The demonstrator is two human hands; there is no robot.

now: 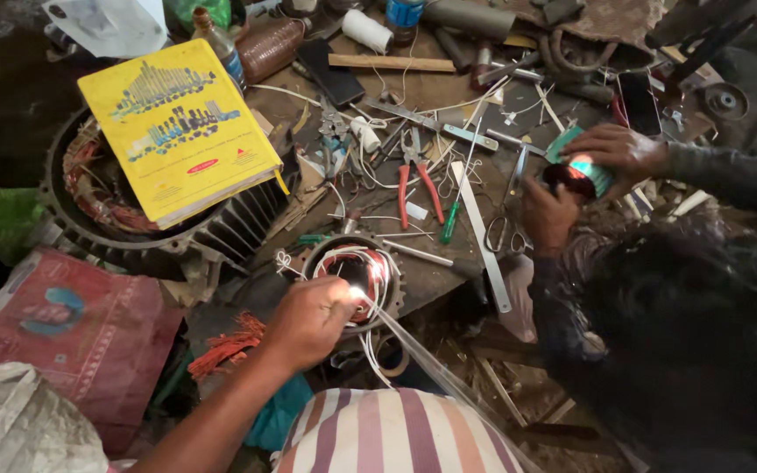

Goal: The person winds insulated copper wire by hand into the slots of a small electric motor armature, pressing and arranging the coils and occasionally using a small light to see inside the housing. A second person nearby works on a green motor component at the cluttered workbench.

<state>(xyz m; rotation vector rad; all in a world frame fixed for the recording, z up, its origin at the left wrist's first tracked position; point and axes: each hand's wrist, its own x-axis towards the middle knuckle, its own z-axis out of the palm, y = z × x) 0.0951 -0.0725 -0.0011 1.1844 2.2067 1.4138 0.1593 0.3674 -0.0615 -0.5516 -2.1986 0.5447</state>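
One hand [308, 322] in view, coming in from the near left, though I can't tell which of the wearer's it is; the other is out of shot. It's closed around a clear plastic strip [413, 346] at the near rim of the small stator [357, 276]. The strip's long axis slants away to the near right. White leads loop over red-copper windings. A co-worker's hands [589, 175] on the right grip a wire spool [582, 166].
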